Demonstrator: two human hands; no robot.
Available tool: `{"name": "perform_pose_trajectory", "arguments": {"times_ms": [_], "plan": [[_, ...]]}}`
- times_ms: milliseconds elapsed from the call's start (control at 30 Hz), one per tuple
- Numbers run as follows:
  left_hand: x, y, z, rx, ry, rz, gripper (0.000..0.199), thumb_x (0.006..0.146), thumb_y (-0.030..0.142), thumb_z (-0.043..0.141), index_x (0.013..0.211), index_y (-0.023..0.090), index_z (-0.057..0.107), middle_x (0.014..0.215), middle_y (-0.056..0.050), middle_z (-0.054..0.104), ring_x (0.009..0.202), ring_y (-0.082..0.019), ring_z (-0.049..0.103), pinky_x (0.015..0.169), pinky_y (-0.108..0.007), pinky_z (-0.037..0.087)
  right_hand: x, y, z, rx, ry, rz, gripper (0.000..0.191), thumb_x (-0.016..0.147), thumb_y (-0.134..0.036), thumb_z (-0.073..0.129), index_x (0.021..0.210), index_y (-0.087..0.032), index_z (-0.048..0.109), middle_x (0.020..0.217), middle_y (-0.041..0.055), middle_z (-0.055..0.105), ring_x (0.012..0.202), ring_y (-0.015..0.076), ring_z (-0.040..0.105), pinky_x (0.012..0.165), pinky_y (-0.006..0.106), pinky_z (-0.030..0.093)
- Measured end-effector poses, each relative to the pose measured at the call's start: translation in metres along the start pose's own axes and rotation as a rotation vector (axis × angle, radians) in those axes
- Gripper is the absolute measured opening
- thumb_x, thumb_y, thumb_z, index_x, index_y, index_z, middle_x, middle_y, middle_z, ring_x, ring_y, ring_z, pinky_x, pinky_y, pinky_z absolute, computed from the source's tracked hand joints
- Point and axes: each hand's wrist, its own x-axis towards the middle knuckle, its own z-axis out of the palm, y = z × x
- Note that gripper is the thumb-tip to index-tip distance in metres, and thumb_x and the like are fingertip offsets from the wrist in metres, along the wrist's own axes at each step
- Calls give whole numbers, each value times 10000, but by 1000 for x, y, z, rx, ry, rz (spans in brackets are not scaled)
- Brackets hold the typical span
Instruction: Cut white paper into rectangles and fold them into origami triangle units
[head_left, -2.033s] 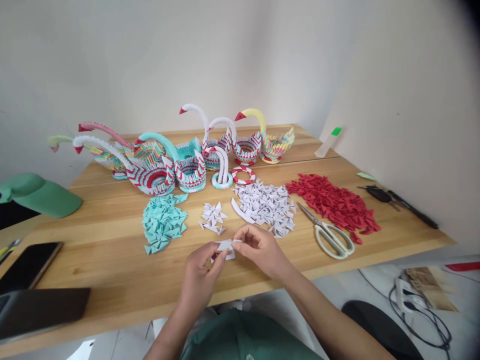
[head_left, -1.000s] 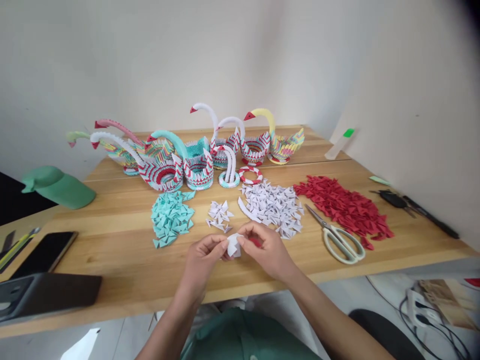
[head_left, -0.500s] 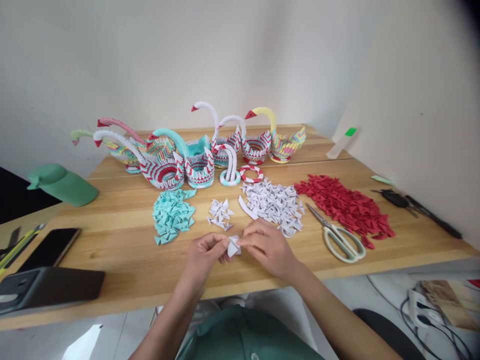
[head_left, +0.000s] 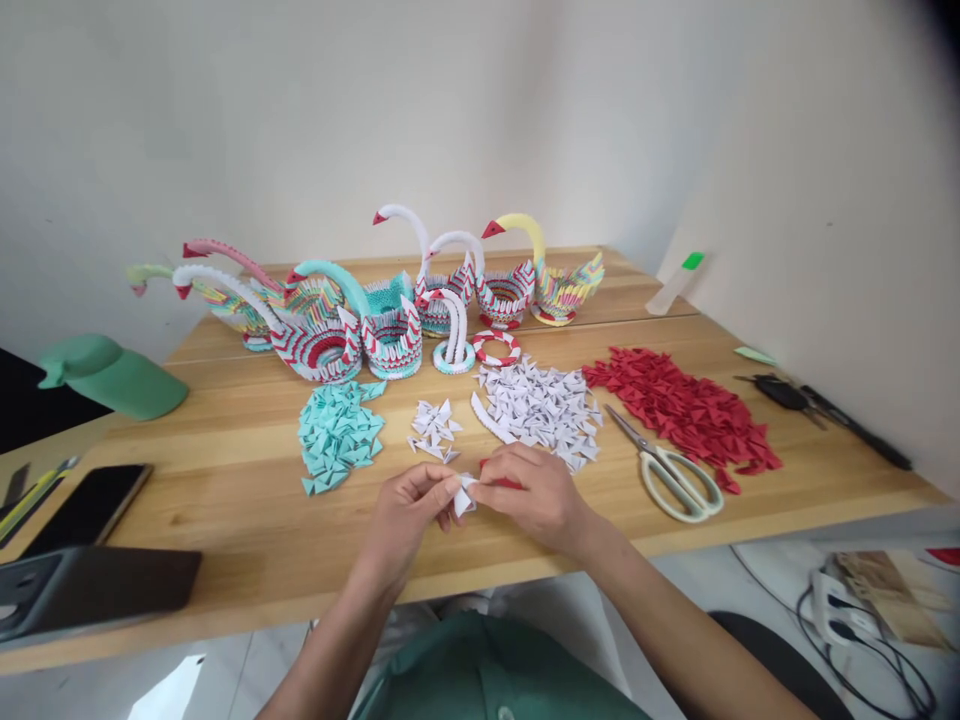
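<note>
Near the front of the table, my left hand (head_left: 415, 503) pinches folded white paper pieces (head_left: 464, 496) between thumb and fingers. My right hand (head_left: 535, 497) grips the same pieces from the other side with its fingertips. Some red paper (head_left: 510, 483) shows among the right hand's fingers, mostly hidden. Just beyond the hands lie a few loose white paper triangles (head_left: 436, 425) and a curved white strip of joined pieces (head_left: 491, 420). Further right is a heap of white triangles (head_left: 547, 405); a teal heap (head_left: 341, 435) lies to the left.
Red triangles (head_left: 682, 410) are heaped at right beside scissors (head_left: 680, 483). Several paper swans (head_left: 319, 345) stand at the back, with a red-and-white ring (head_left: 496, 348) before them. A green bottle (head_left: 116, 375), a phone (head_left: 90, 508) and a dark box (head_left: 101, 590) are at left.
Red paper now shows among my right hand's fingers. The white pieces have turned slightly between my hands. The whole view has shifted a little, so the table's things appear further left.
</note>
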Motion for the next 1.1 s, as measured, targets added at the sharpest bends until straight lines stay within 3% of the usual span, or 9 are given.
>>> {"name": "perform_pose_trajectory", "arguments": {"times_ms": [100, 200, 267, 400, 467, 600, 867, 1100], "plan": [[3, 1, 1, 33, 56, 32, 309, 690, 428, 756, 639, 151, 630, 517, 10, 616, 476, -96, 511, 494, -208, 402, 1, -1, -5, 147, 2, 75, 219, 939, -150, 519, 917, -239, 718, 846, 37, 698, 804, 167, 597, 714, 290, 470], [3, 1, 2, 57, 84, 60, 292, 691, 413, 749, 645, 152, 626, 522, 12, 614, 478, -96, 503, 493, -209, 395, 2, -4, -10, 413, -47, 383, 260, 954, -175, 481, 1096, -248, 687, 966, 49, 714, 873, 167, 636, 790, 308, 497], [3, 1, 3, 63, 83, 66, 284, 688, 407, 747, 647, 153, 626, 518, 12, 612, 479, -99, 505, 490, -210, 394, 3, -8, -10, 570, -107, 616, 251, 950, -261, 516, 1150, -238, 664, 973, 45, 722, 833, 164, 655, 737, 283, 510], [2, 0, 7, 73, 74, 65, 278, 690, 405, 739, 646, 155, 626, 525, 9, 615, 479, -105, 512, 486, -216, 400, 7, -18, -3, 738, -134, 831, 235, 905, -378, 574, 872, -186, 706, 759, 18, 704, 654, 142, 617, 573, 230, 460], [2, -2, 9, 81, 71, 66, 276, 694, 406, 734, 649, 156, 626, 530, 6, 617, 481, -108, 514, 484, -218, 400, 8, -20, 1, 749, -119, 869, 265, 898, -371, 574, 750, -175, 674, 658, 1, 663, 580, 124, 571, 532, 222, 423], [2, -9, 11, 97, 80, 91, 251, 718, 388, 710, 669, 155, 630, 553, 3, 617, 506, -113, 517, 492, -214, 395, 9, -20, 0, 722, -130, 900, 218, 881, -304, 585, 720, -175, 655, 617, -17, 640, 536, 110, 529, 504, 217, 382], [-8, -12, 11, 397, 56, 215, 165, 796, 283, 638, 688, 161, 664, 642, -9, 632, 610, -133, 520, 600, -232, 392, 8, -16, -6, 389, -131, 715, 126, 837, -208, 669, 712, -193, 662, 721, -10, 670, 678, 133, 593, 640, 241, 404], [-7, -13, 4, 117, 100, 104, 226, 753, 354, 692, 649, 165, 625, 534, 18, 562, 507, -108, 476, 522, -218, 383, 7, -18, -13, 510, 5, 824, 193, 923, -307, 544, 818, -196, 662, 726, 8, 657, 683, 145, 592, 643, 249, 439]]}}
